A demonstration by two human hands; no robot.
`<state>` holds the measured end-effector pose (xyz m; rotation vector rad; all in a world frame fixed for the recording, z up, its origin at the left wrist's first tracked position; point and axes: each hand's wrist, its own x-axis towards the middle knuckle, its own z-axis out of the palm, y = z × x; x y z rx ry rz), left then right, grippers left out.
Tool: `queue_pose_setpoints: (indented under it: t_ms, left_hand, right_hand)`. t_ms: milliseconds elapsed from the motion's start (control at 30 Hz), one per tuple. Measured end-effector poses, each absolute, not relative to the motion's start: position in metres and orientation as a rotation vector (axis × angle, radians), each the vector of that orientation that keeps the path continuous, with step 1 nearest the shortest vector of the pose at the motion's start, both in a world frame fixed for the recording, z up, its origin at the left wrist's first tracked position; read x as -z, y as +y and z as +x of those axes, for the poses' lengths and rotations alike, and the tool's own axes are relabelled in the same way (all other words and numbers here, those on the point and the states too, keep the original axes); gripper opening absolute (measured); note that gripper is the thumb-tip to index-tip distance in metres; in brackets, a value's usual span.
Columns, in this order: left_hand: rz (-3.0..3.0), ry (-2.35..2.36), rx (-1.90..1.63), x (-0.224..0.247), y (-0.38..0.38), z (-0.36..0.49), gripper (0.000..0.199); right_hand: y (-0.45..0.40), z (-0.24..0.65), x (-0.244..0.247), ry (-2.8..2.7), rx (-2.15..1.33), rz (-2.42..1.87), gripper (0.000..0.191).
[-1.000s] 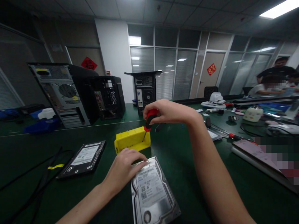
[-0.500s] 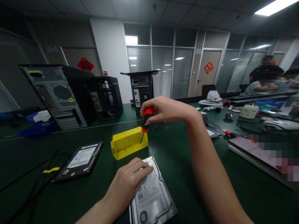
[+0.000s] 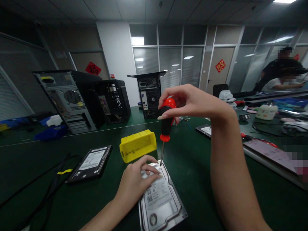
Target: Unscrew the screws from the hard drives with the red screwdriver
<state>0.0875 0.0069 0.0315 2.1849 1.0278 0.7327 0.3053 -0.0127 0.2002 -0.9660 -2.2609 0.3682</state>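
A silver hard drive (image 3: 163, 205) with a white label lies on the green table in front of me. Over its upper left part is my left hand (image 3: 137, 178), thumb and a fingertip pinched together; a tiny dark speck shows there, too small to name. My right hand (image 3: 178, 104) grips a red and black screwdriver (image 3: 166, 123) by its handle from above. The shaft points down, its tip at the drive's top edge near a corner. Just behind the drive, a yellow bin (image 3: 138, 144) lies with its opening toward me, several small dark bits inside.
Another hard drive (image 3: 91, 162) lies to the left, near black cables (image 3: 51, 183). Computer cases (image 3: 79, 99) stand at the back. On the right are a third drive (image 3: 204, 130), a pinkish flat device (image 3: 269, 154) and assorted clutter. People are at the far right.
My right hand has brought the screwdriver from over the yellow bin down and toward me, onto the drive's top edge. My left index finger has lifted and spread. The view has shifted slightly.
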Motion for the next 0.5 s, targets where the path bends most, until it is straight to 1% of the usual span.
queue_pose_setpoints:
  t_ms: [233, 500]
  left_hand:
    - [2.177, 1.037, -0.697, -0.028, 0.007, 0.088, 0.039]
    - [2.22, 1.014, -0.701, -0.028, 0.004, 0.091, 0.036]
  right_hand:
    - [-0.026, 0.293, -0.204, -2.288, -0.359, -0.889, 0.039]
    - [-0.023, 0.29, -0.204, -2.37, -0.332, -0.925, 0.041]
